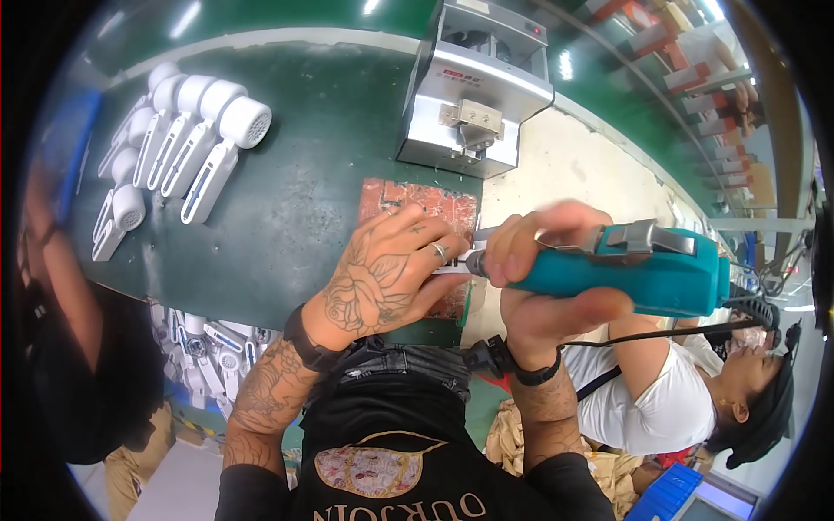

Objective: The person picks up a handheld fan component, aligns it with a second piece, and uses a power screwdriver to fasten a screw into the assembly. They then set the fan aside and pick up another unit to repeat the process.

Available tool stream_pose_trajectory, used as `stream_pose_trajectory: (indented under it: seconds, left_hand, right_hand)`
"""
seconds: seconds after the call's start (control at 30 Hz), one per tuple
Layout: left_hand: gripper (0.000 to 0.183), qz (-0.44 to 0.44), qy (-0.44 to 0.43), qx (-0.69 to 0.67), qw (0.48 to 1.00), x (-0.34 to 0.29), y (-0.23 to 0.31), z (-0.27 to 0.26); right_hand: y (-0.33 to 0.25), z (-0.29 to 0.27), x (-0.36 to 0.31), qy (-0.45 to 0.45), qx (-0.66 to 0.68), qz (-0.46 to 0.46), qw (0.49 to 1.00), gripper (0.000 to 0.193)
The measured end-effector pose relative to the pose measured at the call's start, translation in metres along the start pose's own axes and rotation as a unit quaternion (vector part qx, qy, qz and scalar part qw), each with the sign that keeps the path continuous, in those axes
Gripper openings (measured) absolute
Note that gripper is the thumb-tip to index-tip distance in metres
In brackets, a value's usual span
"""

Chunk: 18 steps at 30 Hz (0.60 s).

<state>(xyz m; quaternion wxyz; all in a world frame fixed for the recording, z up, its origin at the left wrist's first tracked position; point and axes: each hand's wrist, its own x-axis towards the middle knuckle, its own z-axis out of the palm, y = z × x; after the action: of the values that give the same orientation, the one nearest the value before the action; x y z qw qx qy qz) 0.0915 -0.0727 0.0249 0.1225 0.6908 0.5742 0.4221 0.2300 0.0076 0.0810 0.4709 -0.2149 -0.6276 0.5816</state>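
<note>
My right hand (556,269) is wrapped round a teal electric screwdriver (638,271) lying level, its tip toward my left hand. A dark cable runs from its back end. My left hand (395,265), tattooed and ringed, is closed on a small white part (449,268), which its fingers mostly hide. The screwdriver's tip (474,262) meets or nearly meets that part. Both hands are over a worn red-brown block (391,193) on the green table. Where exactly the tip touches cannot be made out.
Several white devices with round perforated heads (246,122) lie in rows at the far left. More white pieces (208,352) fill a container below the table edge. A grey metal machine (465,104) stands ahead. Co-workers sit on the left and right (647,391).
</note>
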Motion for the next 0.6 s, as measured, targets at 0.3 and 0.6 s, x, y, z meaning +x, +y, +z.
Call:
stream_pose_trajectory:
  seconds: [0.3,0.6]
  left_hand:
    - [0.029,-0.026,-0.076,0.027,0.996,0.018,-0.002,-0.016]
    - [0.044,0.018,-0.057,0.078,0.995,0.000,-0.011,-0.009]
  right_hand:
    - [-0.001,-0.008,0.046,0.021,0.113,-0.045,0.992,0.079]
    - [0.024,0.018,0.099,0.025,-0.015,-0.100,0.995,0.057]
